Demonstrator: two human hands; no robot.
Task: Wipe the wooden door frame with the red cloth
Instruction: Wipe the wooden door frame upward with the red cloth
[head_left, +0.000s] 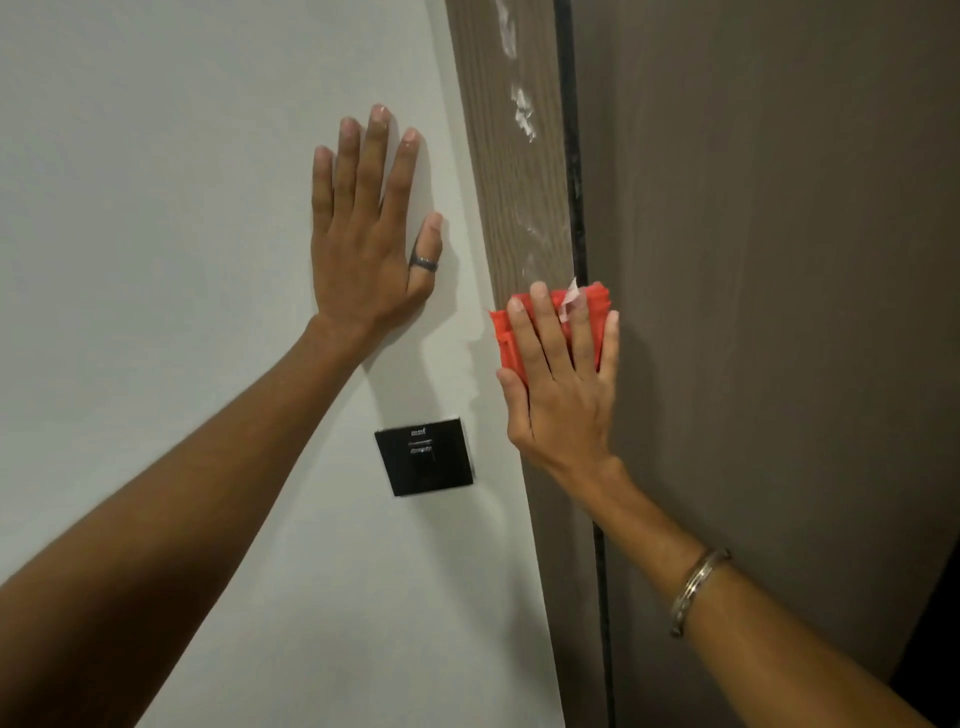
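The wooden door frame (514, 182) runs as a grey-brown grained strip from top to bottom, with white smears and tape scraps on its upper part. My right hand (558, 384) presses a folded red cloth (592, 306) flat against the frame at mid height, fingers spread over it. A small white scrap sticks up at the cloth's top edge. Left of the frame, my left hand (369, 228) lies flat on the white wall with fingers apart, holding nothing; it wears a dark ring on the thumb.
A black square wall switch plate (423, 462) sits on the white wall (156, 208) below my left hand. Right of the frame, past a dark vertical gap (576, 156), is the brown door panel (779, 260).
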